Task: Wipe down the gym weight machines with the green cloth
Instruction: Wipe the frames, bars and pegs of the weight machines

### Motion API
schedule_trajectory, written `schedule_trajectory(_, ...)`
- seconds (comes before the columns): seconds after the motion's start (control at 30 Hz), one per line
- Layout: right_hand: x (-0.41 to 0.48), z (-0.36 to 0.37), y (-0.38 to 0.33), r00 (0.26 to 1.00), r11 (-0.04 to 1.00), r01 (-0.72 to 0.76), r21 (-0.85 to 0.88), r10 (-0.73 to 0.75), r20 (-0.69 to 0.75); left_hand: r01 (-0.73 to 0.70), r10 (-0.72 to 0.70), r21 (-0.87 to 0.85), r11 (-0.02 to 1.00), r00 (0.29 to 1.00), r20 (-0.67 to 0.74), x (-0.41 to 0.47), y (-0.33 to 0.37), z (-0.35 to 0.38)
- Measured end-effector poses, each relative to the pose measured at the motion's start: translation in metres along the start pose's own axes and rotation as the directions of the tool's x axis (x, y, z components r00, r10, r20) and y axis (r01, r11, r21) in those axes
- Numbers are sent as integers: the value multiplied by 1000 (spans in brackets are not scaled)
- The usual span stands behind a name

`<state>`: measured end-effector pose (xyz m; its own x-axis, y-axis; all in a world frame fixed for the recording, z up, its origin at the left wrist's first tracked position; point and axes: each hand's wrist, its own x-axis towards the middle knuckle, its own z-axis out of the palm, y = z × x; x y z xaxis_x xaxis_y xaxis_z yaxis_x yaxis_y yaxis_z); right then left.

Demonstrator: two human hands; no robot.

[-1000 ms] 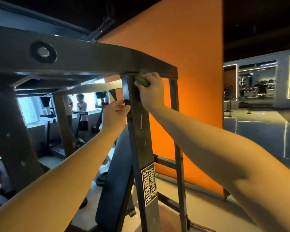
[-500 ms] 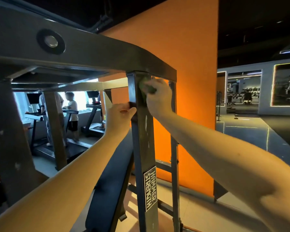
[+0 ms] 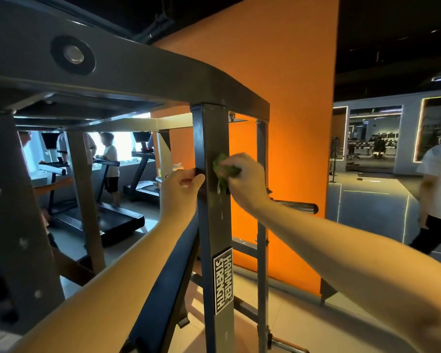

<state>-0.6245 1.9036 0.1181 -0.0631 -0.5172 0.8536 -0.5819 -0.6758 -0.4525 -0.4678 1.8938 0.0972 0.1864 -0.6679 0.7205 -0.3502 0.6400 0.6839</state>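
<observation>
Dim gym, orange wall (image 3: 290, 98) behind the machine.

My right hand (image 3: 245, 179) bunches the green cloth (image 3: 223, 171) in curled fingers and presses it on the front face of the upright post (image 3: 211, 133). My left hand (image 3: 181, 187) grips the post's left edge just beside it, thumb on the front.

Risks:
- The cloth is a small wad and could slip out on a downward stroke.
- My knuckles could scrape the post's right edge or catch the steel peg (image 3: 298, 207) near my wrist.

Room: the post face is free down to the label (image 3: 223, 280). A passer-by (image 3: 438, 179) is well apart at right.

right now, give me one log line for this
step: post wipe | right hand: presses green cloth on upright post | left hand: grips post edge
</observation>
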Motion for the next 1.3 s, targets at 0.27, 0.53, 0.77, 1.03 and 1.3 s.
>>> schedule_trajectory(0.27, 40, 19, -6, 973, 969, 178, 174, -148, -175, 36, -36, -15, 999, 999, 1, -10, -8, -2)
schedule_trajectory(0.53, -64, 15, 51, 991, 995, 96, 18, -97, 91, -9, 9, 10, 1000, 1000, 24, -22, -17, 0)
schedule_trajectory(0.77, 31, 2, 3, 990, 990, 139, 21, -138, -39, -3, 2, 39, 999, 999, 35, -27, -16, 1)
schedule_trajectory(1.03, 10, 21, 14, 969, 975, 211, 76, -198, -145, -63, 62, 17, 998, 998, 28, -34, -27, 3)
schedule_trajectory(1.3, -103, 26, 56, 994, 987, 5, 158, -23, 109, -89, 87, 92, 992, 996, 25, -49, -31, 2)
